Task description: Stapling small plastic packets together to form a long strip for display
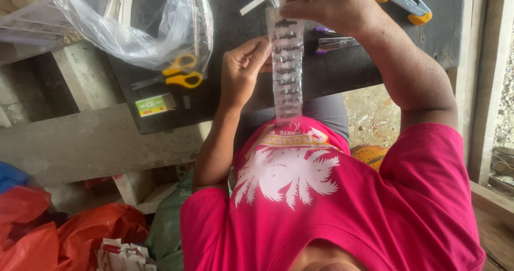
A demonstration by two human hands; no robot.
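My right hand point(326, 3) pinches the upper end of a long clear plastic strip of small sachets point(287, 73) with dark contents. The strip runs from the dark tabletop point(225, 105) down toward my pink shirt. Fingers of my left hand point(243, 70) curl against the strip's left edge about halfway along it.
On the tabletop lie yellow-handled scissors point(179, 74), a small green and white box point(152, 105), a large clear plastic bag point(134, 24), a metal stapler with orange ends point(407, 3) and a purple-tipped metal tool point(332, 43). Orange plastic bags point(80, 233) sit at lower left beside a wooden bench point(80, 142).
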